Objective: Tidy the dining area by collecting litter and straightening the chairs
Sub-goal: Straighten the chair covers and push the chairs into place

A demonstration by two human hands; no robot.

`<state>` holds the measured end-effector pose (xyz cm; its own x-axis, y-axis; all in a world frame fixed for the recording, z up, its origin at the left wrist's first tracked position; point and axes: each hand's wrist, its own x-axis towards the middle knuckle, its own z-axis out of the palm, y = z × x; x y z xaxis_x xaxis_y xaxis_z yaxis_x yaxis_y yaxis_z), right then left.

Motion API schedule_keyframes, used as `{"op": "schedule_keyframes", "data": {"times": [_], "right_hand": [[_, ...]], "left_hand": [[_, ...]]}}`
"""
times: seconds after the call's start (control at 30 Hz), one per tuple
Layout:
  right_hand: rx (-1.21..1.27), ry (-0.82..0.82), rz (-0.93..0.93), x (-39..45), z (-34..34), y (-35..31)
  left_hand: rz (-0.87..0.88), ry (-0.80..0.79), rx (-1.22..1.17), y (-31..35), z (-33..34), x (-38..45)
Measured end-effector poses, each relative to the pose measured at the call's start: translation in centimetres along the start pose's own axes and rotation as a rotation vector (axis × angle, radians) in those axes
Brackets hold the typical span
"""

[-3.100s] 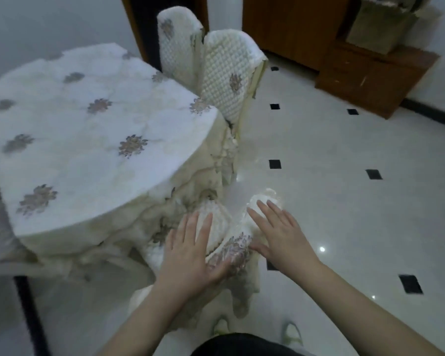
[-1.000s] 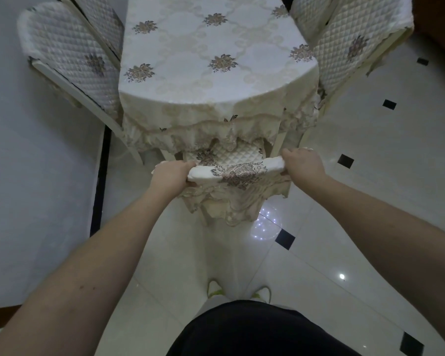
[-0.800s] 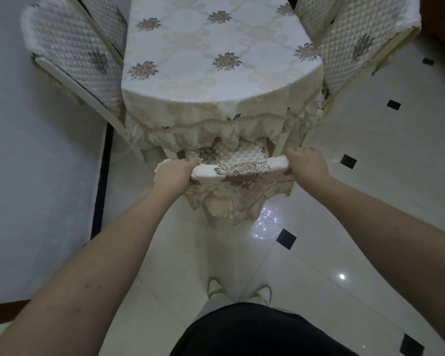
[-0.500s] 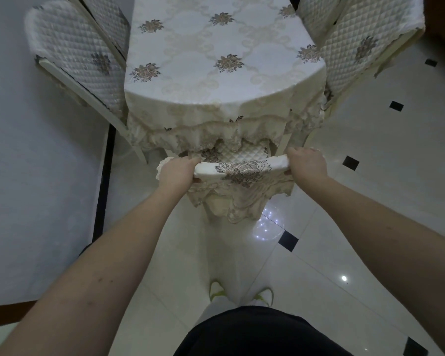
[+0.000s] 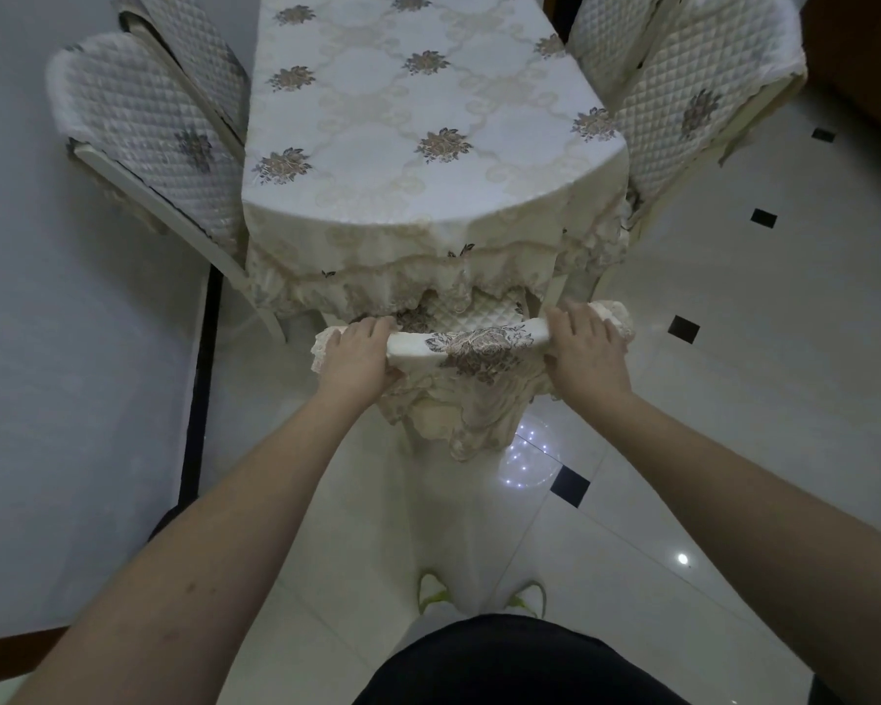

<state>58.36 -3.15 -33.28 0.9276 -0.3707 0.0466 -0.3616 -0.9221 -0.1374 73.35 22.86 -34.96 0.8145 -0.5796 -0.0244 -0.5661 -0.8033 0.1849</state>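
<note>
A chair with a cream quilted cover and a floral patch point(image 5: 471, 343) stands at the near end of the dining table point(image 5: 408, 124), its seat tucked under the hanging tablecloth. My left hand point(image 5: 359, 351) grips the left end of the chair's top rail. My right hand point(image 5: 583, 346) grips the right end. Both hands are closed over the padded rail. No litter shows on the table or the floor.
Two quilted chairs point(image 5: 143, 129) lean against the table's left side, close to the white wall. Two more chairs point(image 5: 682, 94) stand at the right side. The tiled floor point(image 5: 733, 399) with small black squares opens to the right. My feet point(image 5: 479, 597) are below.
Since three seconds ago I have come round to the table's end and gripped the chair's top rail. Over the last second the chair slid slightly toward the table.
</note>
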Motion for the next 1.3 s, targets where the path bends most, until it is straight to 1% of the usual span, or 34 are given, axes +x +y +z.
{"op": "schedule_keyframes", "data": {"times": [0.13,0.27,0.33,0.47,0.6,0.77,0.93,1.3], "right_hand": [[0.084,-0.042,0.044,-1.1,0.9,-1.4],[0.097,-0.050,0.107,-0.2,1.1,-2.2],[0.102,-0.040,0.139,0.1,1.1,-2.7],[0.096,-0.019,0.142,0.3,1.1,-2.5],[0.086,-0.007,0.130,0.5,1.1,-1.9],[0.063,-0.016,0.115,0.8,1.0,-1.1],[0.053,-0.018,0.123,0.6,1.0,-1.3],[0.162,-0.035,0.200,1.1,1.0,-2.5]], "left_hand": [[0.054,0.117,-0.024,1.1,1.5,-2.5],[0.023,0.179,0.007,1.8,1.6,-2.3],[0.008,0.166,0.017,2.4,1.2,-1.9],[-0.028,0.071,0.064,3.1,1.1,-1.5],[-0.045,0.060,0.101,3.6,1.0,-1.3],[-0.042,0.032,0.087,4.2,0.9,-1.1],[0.003,0.019,0.089,3.2,0.6,-1.1],[0.027,-0.030,0.117,2.3,-0.2,-0.3]]}}
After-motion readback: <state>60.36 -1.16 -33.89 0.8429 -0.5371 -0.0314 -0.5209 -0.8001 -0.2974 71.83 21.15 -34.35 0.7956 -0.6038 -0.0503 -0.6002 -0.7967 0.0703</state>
